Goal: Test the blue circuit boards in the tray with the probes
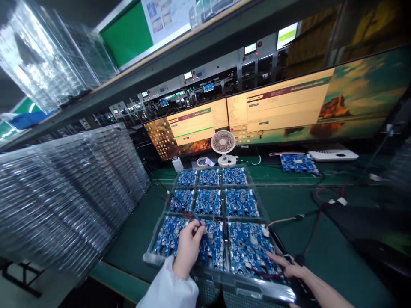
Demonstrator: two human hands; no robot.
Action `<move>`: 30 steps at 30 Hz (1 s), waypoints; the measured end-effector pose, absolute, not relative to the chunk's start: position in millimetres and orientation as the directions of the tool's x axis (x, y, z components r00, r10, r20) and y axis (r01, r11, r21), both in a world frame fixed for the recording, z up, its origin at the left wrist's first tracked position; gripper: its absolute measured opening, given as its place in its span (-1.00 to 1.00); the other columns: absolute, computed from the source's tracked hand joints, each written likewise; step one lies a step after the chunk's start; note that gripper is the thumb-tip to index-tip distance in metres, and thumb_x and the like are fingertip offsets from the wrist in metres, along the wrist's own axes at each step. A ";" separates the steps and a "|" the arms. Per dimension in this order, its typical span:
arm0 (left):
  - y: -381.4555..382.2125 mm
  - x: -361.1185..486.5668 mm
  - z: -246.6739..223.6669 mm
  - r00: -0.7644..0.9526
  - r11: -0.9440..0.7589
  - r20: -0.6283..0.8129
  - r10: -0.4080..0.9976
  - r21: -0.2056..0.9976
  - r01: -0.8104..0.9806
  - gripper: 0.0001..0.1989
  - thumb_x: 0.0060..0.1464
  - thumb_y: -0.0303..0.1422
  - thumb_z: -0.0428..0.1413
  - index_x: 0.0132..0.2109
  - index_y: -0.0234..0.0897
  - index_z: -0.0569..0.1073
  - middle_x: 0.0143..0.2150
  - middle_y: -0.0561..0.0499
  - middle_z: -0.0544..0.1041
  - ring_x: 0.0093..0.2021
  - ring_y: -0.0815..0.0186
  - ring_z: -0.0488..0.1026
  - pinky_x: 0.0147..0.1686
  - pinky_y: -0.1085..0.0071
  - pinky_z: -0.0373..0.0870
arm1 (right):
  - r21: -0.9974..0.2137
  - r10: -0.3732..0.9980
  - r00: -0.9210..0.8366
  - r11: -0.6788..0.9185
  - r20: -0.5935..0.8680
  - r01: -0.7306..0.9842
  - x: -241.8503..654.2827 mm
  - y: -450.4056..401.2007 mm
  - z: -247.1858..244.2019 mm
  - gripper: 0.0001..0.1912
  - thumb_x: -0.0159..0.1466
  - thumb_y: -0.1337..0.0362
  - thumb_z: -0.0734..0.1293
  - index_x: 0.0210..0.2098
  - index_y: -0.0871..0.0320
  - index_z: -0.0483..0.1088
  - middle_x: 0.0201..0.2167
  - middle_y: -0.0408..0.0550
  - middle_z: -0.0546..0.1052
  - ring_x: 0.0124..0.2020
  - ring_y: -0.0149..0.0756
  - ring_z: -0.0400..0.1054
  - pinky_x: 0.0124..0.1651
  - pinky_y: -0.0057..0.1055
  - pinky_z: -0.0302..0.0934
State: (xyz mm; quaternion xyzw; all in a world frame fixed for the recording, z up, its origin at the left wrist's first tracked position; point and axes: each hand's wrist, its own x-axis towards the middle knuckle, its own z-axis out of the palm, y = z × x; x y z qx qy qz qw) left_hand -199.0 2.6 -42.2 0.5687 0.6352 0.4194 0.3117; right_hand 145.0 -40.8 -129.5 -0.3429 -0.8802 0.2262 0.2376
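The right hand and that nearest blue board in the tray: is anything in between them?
Nothing visible. The right hand rests at the near right edge of the clear tray, fingertips right at the blue board. A thin red wire lies beside them.

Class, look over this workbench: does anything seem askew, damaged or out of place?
Nothing is clearly damaged. One blue circuit board lies alone by the monitors, outside the clear tray holding nine others, and loose wires trail across the green mat.
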 end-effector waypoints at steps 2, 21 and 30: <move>2.8 -195.5 -39.4 -0.109 0.018 0.020 0.994 0.941 0.337 -0.75 0.02 -0.21 0.13 -0.23 -0.29 0.50 -0.30 -0.01 0.55 -0.29 0.28 0.44 -0.22 0.38 0.37 | -0.555 0.718 -0.630 0.665 0.294 0.499 143.9 -42.8 -129.0 -0.68 0.47 0.12 0.11 0.16 0.07 0.10 0.26 0.00 -0.06 0.26 -0.07 -0.14 0.20 0.00 0.04; -3.4 -206.5 -30.6 0.134 -0.115 0.017 0.991 0.629 0.769 -0.88 0.15 -0.41 0.05 -0.35 -0.22 0.45 -0.28 0.04 0.56 -0.23 0.29 0.45 -0.17 0.44 0.26 | -0.279 0.625 -0.611 0.773 0.485 0.569 133.8 -43.9 -107.0 -0.61 0.43 0.14 0.10 0.19 0.11 0.01 0.19 0.06 0.11 0.16 -0.12 0.09 0.02 -0.19 0.27; -0.3 -206.3 -35.8 0.174 -0.130 -0.001 0.985 0.660 0.740 -0.85 0.18 -0.38 0.03 -0.35 -0.22 0.44 -0.26 0.05 0.57 -0.19 0.30 0.46 -0.13 0.45 0.27 | -0.206 0.613 -0.644 0.778 0.459 0.594 135.4 -44.2 -108.9 -0.62 0.44 0.16 0.04 0.20 0.15 -0.02 0.19 0.10 0.10 0.17 -0.10 0.08 0.01 -0.15 0.27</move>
